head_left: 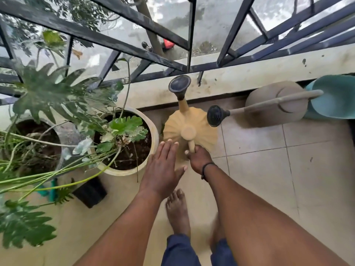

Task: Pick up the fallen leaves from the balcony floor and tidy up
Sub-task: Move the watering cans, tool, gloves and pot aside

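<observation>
A yellow ribbed watering can with a dark rose head stands on the tiled balcony floor beside a cream plant pot. My right hand grips its handle from above. My left hand is flat with straight fingers, hovering next to the can's left side, between can and pot. No fallen leaf is plainly visible on the floor near my hands.
A beige watering can and a teal container stand at the ledge on the right. A second pot, a small black pot and long plant stems crowd the left. A dark railing runs along the ledge. My bare feet stand below.
</observation>
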